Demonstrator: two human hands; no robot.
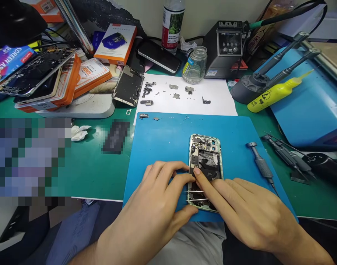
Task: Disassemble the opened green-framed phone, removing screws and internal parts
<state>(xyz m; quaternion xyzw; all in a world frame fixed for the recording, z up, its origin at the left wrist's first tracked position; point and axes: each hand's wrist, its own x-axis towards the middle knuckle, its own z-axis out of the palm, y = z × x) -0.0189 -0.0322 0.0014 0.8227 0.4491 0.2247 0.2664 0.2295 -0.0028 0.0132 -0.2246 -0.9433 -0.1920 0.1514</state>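
An opened smartphone (209, 158) lies face-up on a blue mat, its circuit board and inner parts exposed. Fingers of my left hand (157, 200) grip its left edge, with the thumb at the lower edge. My right hand (245, 206) rests over the phone's right side, and its index fingertip presses on the inner parts near the left edge. From under that hand the two prongs of tweezers (197, 200) stick out leftward across the phone's lower part. The rest of the tweezers and the other right fingertips are hidden.
Small phone parts (147, 103) lie on white paper beyond the blue mat (162, 140). A screwdriver (263, 165) rests at the mat's right. A detached phone screen (128, 86), a glass jar (195, 66), a yellow bottle (273, 95) and a soldering station (223, 55) stand around.
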